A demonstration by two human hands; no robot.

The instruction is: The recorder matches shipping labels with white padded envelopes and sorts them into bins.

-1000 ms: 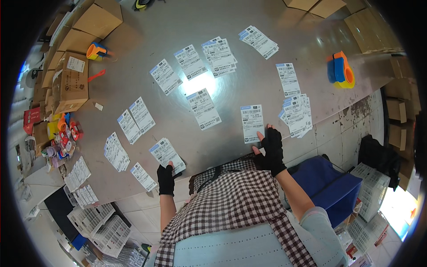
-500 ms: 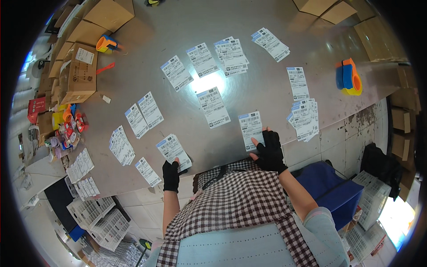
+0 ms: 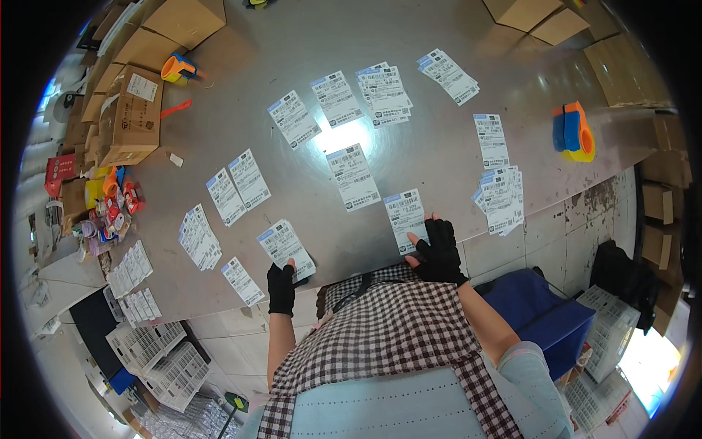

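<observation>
A: Start with the head view: what has just changed in front of you?

B: Your right hand (image 3: pixel 441 252) has drawn the loose label (image 3: pixel 404 217) a little leftward, and its top edge now leans further left. It lies flat near the surface (image 3: pixel 439 161)'s front edge, further from the fan of labels (image 3: pixel 503 205) on your right and nearer the lone label (image 3: pixel 354 177) in the middle.

A: And your fingers?

B: On the right they're spread, with fingertips on the label's right side, so you seem to be sliding rather than lifting it. Your left hand (image 3: pixel 281 287) has stayed at the near edge of the small pile (image 3: pixel 282 243), one fingertip on top; whether it pinches, you can't tell.

A: Meaning for the work?

B: Probably you're still positioning that label, with the pile merely steadied.
</observation>
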